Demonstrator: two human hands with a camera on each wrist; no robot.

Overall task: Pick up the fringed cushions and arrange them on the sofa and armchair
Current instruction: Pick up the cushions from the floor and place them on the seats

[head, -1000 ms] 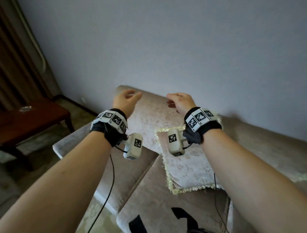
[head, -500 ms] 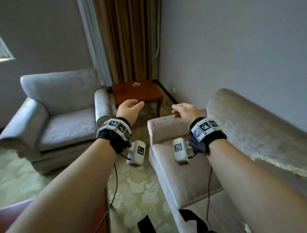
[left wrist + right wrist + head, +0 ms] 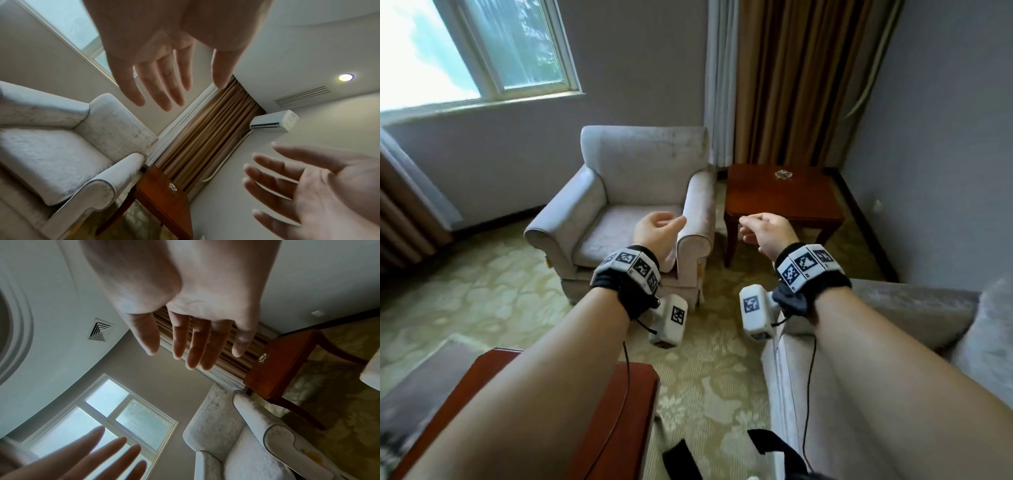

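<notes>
A pale grey armchair (image 3: 626, 192) stands ahead in the head view, its seat bare. The sofa (image 3: 893, 342) runs along the right, only its arm and seat edge showing. No fringed cushion is in any current view. My left hand (image 3: 659, 228) hovers in the air in front of the armchair's right arm, fingers relaxed and holding nothing. My right hand (image 3: 763, 228) hovers level with it, in front of the side table, fingers loose and empty. The wrist views show both palms (image 3: 164, 78) (image 3: 191, 340) with straight fingers.
A dark wooden side table (image 3: 784, 198) with a small glass dish (image 3: 783, 174) stands between armchair and sofa. A low wooden table (image 3: 571, 411) is near my left forearm. Brown curtains (image 3: 798, 78) hang behind, a window (image 3: 465, 51) at upper left, patterned carpet (image 3: 482, 308) between.
My view has swung left from the sofa with its fringed cushion to the armchair. Both hands stayed raised and empty and travelled along.
</notes>
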